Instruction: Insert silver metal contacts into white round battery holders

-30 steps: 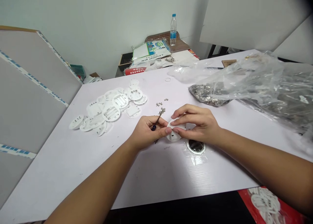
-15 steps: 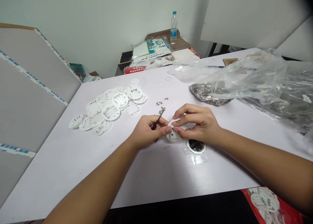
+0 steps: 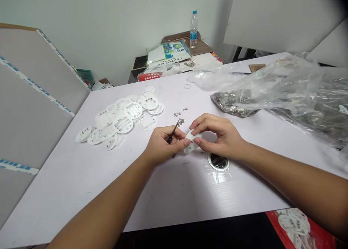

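Observation:
Between my two hands is a round white plastic battery cover (image 3: 190, 146), tilted up off the table. My left hand (image 3: 165, 144) pinches its left edge with thumb and finger. Lodged in that same hand is a thin dark tool (image 3: 174, 130), its metal tip pointing up and away; its exact kind is hard to make out. My right hand (image 3: 217, 133) grips the cover's right side, fingers over the top and thumb below. Small metal battery contacts (image 3: 181, 121) lie just beyond my left fingers. A round dark disc with a silver rim (image 3: 218, 162) rests below my right hand.
Several white round plastic covers (image 3: 123, 123) are heaped at the left. Clear bags of metal parts (image 3: 236, 102) occupy the right side. A water bottle (image 3: 193, 31) stands at the back. A red container (image 3: 323, 229) with white parts sits below the front right edge.
The white cover has been tilted more steeply and turned in my fingers. My right thumb has shifted slightly away from my left thumb. The tool stays in my left hand.

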The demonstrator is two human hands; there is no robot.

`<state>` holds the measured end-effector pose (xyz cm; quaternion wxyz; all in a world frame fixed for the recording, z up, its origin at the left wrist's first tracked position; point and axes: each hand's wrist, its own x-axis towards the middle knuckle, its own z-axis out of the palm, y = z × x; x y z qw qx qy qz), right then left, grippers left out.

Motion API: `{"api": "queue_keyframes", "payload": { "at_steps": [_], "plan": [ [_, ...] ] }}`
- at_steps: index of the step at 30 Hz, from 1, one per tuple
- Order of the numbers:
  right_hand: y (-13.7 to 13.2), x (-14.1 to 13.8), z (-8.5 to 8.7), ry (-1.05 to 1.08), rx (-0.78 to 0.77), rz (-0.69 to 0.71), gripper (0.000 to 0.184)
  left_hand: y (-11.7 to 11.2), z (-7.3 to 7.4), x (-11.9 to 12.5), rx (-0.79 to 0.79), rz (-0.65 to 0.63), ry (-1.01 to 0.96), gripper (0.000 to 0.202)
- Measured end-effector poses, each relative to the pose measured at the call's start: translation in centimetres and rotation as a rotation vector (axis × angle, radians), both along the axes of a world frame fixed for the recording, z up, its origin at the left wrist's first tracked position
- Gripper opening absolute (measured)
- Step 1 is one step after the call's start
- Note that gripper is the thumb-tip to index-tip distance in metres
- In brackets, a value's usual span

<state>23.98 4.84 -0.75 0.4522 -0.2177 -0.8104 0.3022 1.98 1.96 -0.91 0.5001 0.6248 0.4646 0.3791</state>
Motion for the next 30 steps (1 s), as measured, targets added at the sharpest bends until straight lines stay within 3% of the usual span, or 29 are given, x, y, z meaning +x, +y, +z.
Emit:
{"api": "queue_keyframes", "payload": {
  "at_steps": [9, 20, 30],
  "plan": [
    [-0.07, -0.11, -0.54, 0.033, -0.338, 0.053, 0.012, -0.40, 0.12, 0.56, 0.082, 0.044, 0.093, 0.025],
    [0.21, 0.00, -0.50, 0.040, -0.398, 0.075, 0.010, -0.43, 0.24, 0.65, 0.078, 0.027, 0.137, 0.026],
    [0.53, -0.03, -0.74, 0.071, -0.428, 0.201, 0.010, -0.52, 0.22, 0.89, 0.028, 0.011, 0.109, 0.025]
  ]
}}
